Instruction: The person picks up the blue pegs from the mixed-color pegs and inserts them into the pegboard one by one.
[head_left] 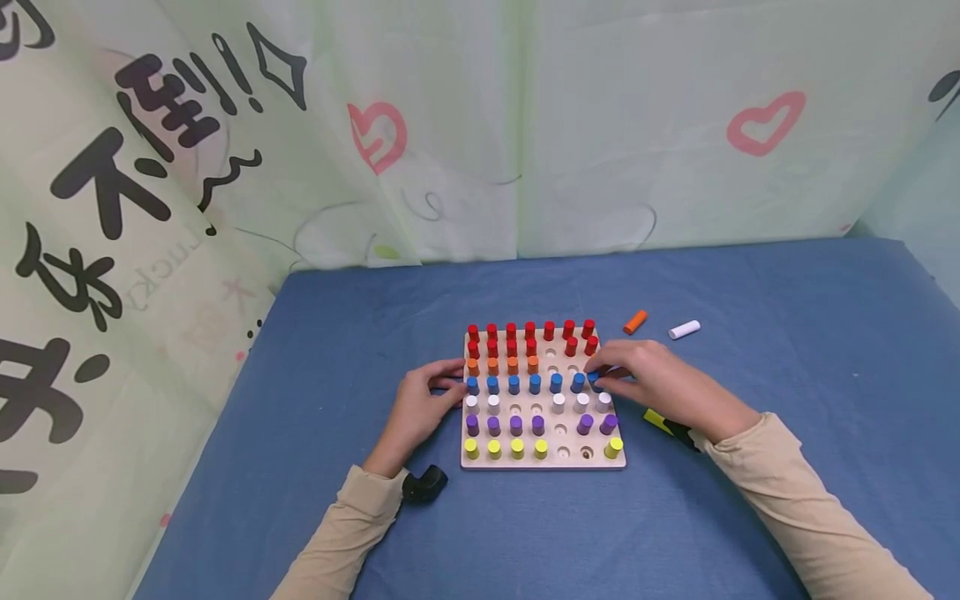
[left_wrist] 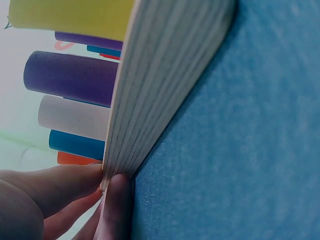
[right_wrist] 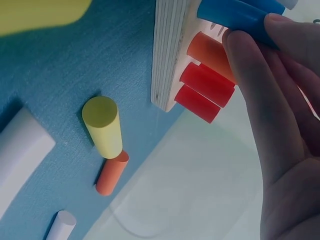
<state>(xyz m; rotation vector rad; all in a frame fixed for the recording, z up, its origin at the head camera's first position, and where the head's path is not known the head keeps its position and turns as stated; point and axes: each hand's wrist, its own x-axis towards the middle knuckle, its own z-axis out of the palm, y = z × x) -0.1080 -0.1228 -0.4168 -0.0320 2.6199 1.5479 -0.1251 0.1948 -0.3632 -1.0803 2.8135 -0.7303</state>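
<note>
A square wooden pegboard carries rows of red, orange, blue, white, purple and yellow pegs, with some holes bare. My left hand is at its left side, thumb and fingers holding the edge; the left wrist view shows fingertips pressed against the layered side. Over the right end of the blue row, my right hand pinches a blue peg between thumb and fingers. The peg's lower end is right at the board's face, beside an orange peg and two red pegs.
Right of the board lie a loose orange peg, a white peg and a yellow peg close by my right wrist. Another yellow peg shows in the right wrist view. Blue cloth covers the table; a printed curtain hangs behind.
</note>
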